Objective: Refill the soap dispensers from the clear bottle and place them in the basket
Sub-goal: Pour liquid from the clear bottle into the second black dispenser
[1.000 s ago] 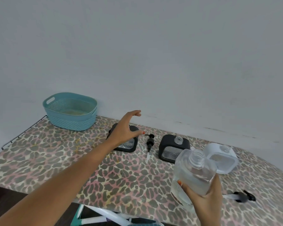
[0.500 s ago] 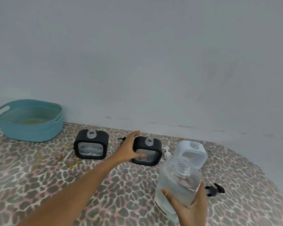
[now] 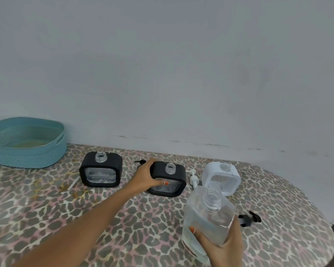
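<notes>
Versus a second ago, my left hand (image 3: 146, 178) is off the far-left dispenser, where it hovered with fingers spread. It now grasps the middle black square-framed soap dispenser with the clear window (image 3: 178, 176), fingers over its top left corner and thumb on the front. Half a second ago it only touched that edge. My right hand (image 3: 220, 249) is unchanged: it clenches round the lower body of the clear square plastic bottle (image 3: 206, 220), held off the table and tilted, open neck pointing up and away.

Containers:
- The clear bottle is uncapped, with clear liquid in its lower part.
- The middle black dispenser stands on the leopard-print tabletop (image 3: 85, 218), neck open. I cannot tell its level, as the hand covers part of the window.
- The second black square-framed dispenser (image 3: 100, 170) stands to its left, neck open. Something clear and bubbly shows in its window.
- The white square-framed dispenser (image 3: 222, 177) stands to the right, just behind the bottle, neck open. Contents unclear.
- The teal woven-pattern plastic basket (image 3: 33, 157) sits far left by the wall, and its floor looks yellowish.

Loose parts on the table:
- A white pump head (image 3: 193, 178) lies between the middle and white dispensers.
- A black pump head (image 3: 249, 219) lies right of the bottle.
- Another black pump piece (image 3: 140, 161) is behind my left hand.
</notes>
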A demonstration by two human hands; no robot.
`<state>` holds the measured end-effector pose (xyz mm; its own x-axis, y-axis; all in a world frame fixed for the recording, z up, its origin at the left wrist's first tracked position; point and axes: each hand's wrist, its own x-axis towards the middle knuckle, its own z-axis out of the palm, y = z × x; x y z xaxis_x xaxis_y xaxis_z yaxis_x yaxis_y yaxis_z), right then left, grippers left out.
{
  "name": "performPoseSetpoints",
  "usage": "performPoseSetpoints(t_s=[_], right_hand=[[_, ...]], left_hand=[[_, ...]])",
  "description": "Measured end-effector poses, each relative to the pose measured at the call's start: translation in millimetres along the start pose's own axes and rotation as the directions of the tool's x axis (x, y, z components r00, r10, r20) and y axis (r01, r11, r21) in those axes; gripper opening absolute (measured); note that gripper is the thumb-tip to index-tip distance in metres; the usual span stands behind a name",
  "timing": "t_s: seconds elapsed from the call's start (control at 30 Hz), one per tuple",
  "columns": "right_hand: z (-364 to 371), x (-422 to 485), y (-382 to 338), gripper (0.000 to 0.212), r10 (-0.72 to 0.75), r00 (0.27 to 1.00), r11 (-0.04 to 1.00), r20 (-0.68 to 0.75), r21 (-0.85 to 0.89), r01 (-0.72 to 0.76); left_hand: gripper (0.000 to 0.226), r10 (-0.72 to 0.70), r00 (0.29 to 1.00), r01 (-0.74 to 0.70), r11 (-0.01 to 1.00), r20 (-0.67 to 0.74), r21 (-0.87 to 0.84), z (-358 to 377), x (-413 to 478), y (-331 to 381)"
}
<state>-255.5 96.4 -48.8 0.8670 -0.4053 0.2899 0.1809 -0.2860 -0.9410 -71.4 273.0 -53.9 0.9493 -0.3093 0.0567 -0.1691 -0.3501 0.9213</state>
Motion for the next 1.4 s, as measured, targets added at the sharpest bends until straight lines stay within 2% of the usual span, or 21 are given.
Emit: performPoseSetpoints(t_s=[0.1, 0.2, 0.3, 0.43, 0.5, 0.6, 0.67, 0.77, 0.87, 1.07, 1.4], right_hand=[[-2, 0, -2, 0.106, 0.008, 1.000, 0.999, 0.008, -0.036, -0.007], [-3, 3, -9, 0.078, 0.004, 1.000, 0.997, -0.003, -0.078, -0.004], [-3, 8, -21, 0.067, -0.032, 0.999, 0.994, -0.012, -0.102, 0.031], [5, 17, -35, 0.078, -0.129, 0.991, 0.966, 0.041, -0.221, 0.135], [11, 23, -38, 0.073, -0.189, 0.979, 0.933, 0.078, -0.298, 0.203], [21, 29, -45, 0.088, -0.255, 0.956, 0.868, 0.144, -0.401, 0.291], [26, 33, -48, 0.087, -0.280, 0.939, 0.831, 0.202, -0.439, 0.342], [33, 39, -52, 0.074, -0.342, 0.898, 0.760, 0.278, -0.479, 0.438], [40, 43, -55, 0.072, -0.390, 0.852, 0.689, 0.350, -0.502, 0.522], [51, 50, -64, 0.062, -0.497, 0.723, 0.581, 0.481, -0.435, 0.688], [57, 60, -63, 0.047, -0.566, 0.588, 0.403, 0.577, -0.429, 0.809]], left_hand=[[0.052, 0.017, 1.000, -0.017, 1.000, 0.019, -0.022, -16, -16, 4], [0.051, 0.039, 0.999, -0.038, 0.998, 0.009, -0.059, -36, -36, 10], [0.050, 0.070, 0.998, -0.069, 0.997, 0.011, -0.041, -55, -58, 16], [0.053, 0.094, 0.994, -0.094, 0.996, 0.054, -0.002, -75, -86, 19], [0.055, 0.110, 0.992, -0.110, 0.994, 0.057, -0.012, -82, -98, 20], [0.050, 0.124, 0.990, -0.124, 0.992, 0.070, -0.013, -91, -112, 21], [0.049, 0.133, 0.986, -0.134, 0.991, 0.098, 0.005, -97, -121, 21], [0.049, 0.139, 0.980, -0.139, 0.990, 0.144, -0.004, -104, -132, 20], [0.051, 0.141, 0.974, -0.145, 0.989, 0.179, 0.007, -109, -139, 18], [0.050, 0.134, 0.971, -0.140, 0.990, 0.200, 0.017, -116, -144, 15], [0.050, 0.131, 0.968, -0.148, 0.987, 0.213, 0.066, -117, -145, 19]])
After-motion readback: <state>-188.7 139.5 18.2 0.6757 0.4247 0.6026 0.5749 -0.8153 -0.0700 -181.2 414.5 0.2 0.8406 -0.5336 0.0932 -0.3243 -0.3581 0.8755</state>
